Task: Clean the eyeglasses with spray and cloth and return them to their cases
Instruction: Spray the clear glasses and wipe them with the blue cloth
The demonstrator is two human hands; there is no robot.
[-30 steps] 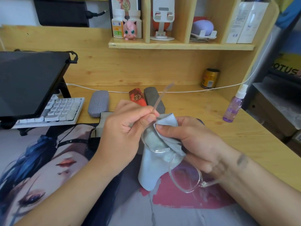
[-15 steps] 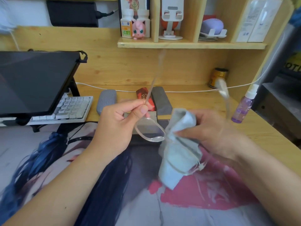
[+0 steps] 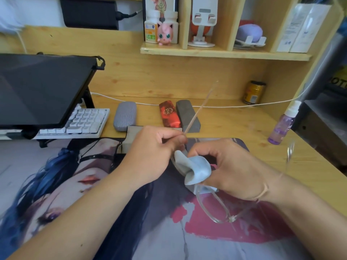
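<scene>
I see my left hand [image 3: 150,152] pinching the clear eyeglasses [image 3: 212,205] at 1 temple hinge above the desk mat [image 3: 131,231], my right hand [image 3: 231,171] pinching the cloth [image 3: 195,169] around a lens. Rubbing hard risks twisting the thin frame or slipping it free.

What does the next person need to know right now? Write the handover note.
Left hand: pinches the clear-framed eyeglasses near one temple hinge, held above the desk mat.
Right hand: grips the light blue cloth, wrapped over one lens.
Spray bottle: upright on the desk, right side.
Cases: a grey fabric case, a red case and a dark grey case lie shut at the back.
Done: wiping under way.
Left: finish both lenses, then case the eyeglasses.
</scene>
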